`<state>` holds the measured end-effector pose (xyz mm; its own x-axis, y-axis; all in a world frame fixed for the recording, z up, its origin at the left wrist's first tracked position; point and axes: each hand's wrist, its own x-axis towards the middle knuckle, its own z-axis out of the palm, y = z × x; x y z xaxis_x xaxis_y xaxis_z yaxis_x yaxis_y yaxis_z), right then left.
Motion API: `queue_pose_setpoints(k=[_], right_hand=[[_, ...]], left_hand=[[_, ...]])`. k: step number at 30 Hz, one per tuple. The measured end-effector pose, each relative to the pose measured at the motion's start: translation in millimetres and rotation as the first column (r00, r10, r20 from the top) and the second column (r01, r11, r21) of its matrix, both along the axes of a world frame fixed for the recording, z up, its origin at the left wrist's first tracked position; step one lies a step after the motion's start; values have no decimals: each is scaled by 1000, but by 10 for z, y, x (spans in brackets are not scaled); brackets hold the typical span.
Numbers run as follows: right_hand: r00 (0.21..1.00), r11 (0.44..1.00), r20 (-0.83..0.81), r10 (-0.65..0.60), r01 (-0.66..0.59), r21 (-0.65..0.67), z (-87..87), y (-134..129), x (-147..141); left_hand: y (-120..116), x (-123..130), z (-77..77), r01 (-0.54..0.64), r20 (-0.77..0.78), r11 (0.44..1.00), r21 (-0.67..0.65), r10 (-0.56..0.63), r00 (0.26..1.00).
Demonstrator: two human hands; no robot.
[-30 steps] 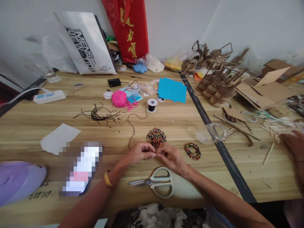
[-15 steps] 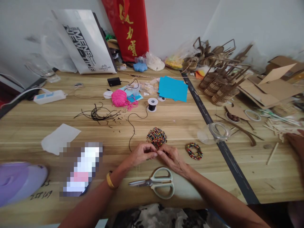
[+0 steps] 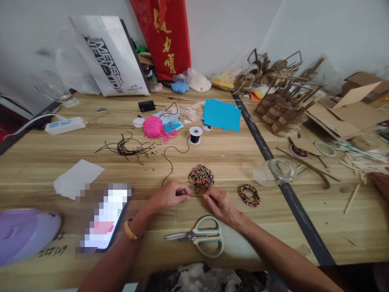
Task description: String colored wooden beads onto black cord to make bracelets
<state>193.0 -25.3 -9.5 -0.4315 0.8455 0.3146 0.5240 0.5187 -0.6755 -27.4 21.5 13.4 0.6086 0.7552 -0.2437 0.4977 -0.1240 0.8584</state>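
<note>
My left hand [image 3: 174, 195] pinches a black cord [image 3: 196, 196] just below a pile of coloured beads [image 3: 200, 177]. The cord runs taut between both hands, and my right hand [image 3: 221, 203] has its fingers closed on the other part. From behind my left hand the cord curves up to a white spool [image 3: 195, 135]. A beaded bracelet [image 3: 249, 195] lies right of my right hand. Scissors with pale handles [image 3: 197, 236] rest below both hands, blades pointing left.
A phone [image 3: 106, 219] and white paper [image 3: 79, 178] lie left. Behind are cut black cords [image 3: 127, 147], pink yarn [image 3: 152, 127] and blue sheets [image 3: 221, 114]. Small baskets [image 3: 279, 109] stand at the back right; another person's hand [image 3: 379, 182] shows at the right edge.
My left hand has moved left, away from my right hand, and a stretch of cord now shows between them. My right hand has hardly moved.
</note>
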Motion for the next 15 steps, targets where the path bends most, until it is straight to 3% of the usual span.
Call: queue_pose_setpoints(k=[4,8,12,15], right_hand=[[991,994,127,46,-59,95,-10,-47,-26],[985,983,154,74,-98,154,-12,-77,-46],[981,983,173,82,-109,149,-11,-80,-37],[978,985,195,71,-100,143,-8,-79,-22]], left_hand=[[-4,-16,87,47,-2,992,115,-47,999],[-87,99,30,36,104,978,207,-59,993],[-161,231,-85,13,143,1000,-28,-9,990],[-176,295,-137,-39,235,981,-188,83,969]])
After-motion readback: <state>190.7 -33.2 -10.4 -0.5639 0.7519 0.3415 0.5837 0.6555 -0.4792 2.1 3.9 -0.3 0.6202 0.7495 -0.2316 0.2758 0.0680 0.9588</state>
